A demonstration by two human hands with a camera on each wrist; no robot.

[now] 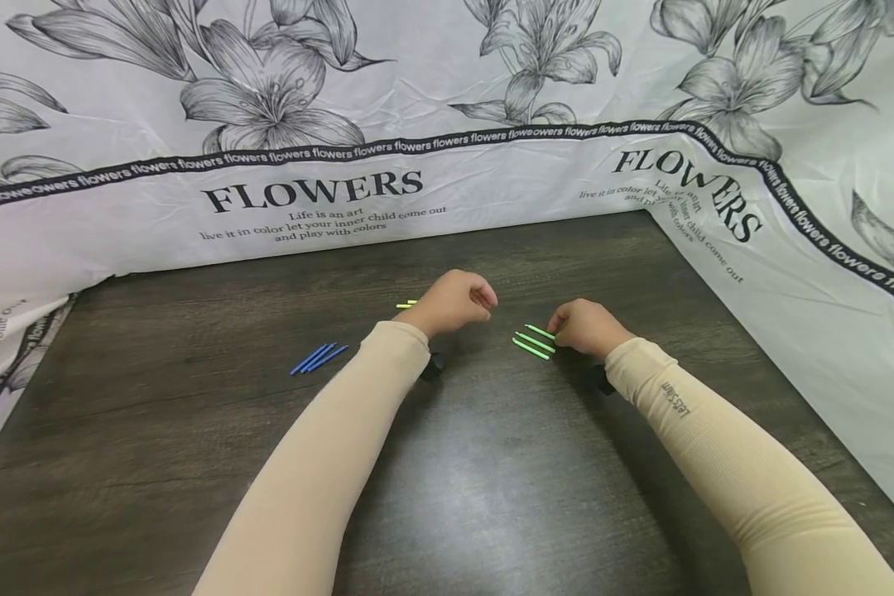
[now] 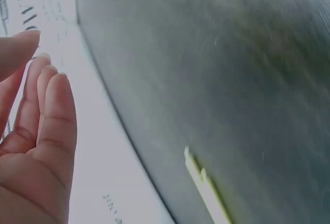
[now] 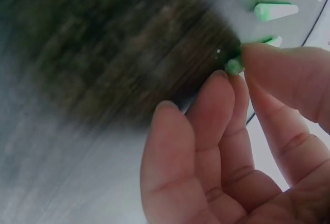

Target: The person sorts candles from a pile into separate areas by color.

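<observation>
My right hand [image 1: 587,328] is low over the table, its thumb and fingertips pinching the near end of a thin green stick [image 3: 235,66] with a narrow tip. That stick is the farthest of three green ones lying roughly parallel; the middle green stick [image 1: 534,342] and nearest green stick [image 1: 531,348] lie beside it. My left hand [image 1: 454,302] hovers to the left, fingers loosely bent and thumb apart from them, holding nothing. Below its wrist lie yellow sticks [image 2: 207,190], partly hidden by the hand in the head view.
Several blue sticks [image 1: 318,358] lie together left of my left forearm. The dark wood-grain table [image 1: 194,447] meets a white floral cloth [image 1: 477,199] along its back and right sides. Both forearms wear pale sleeves [image 1: 328,463].
</observation>
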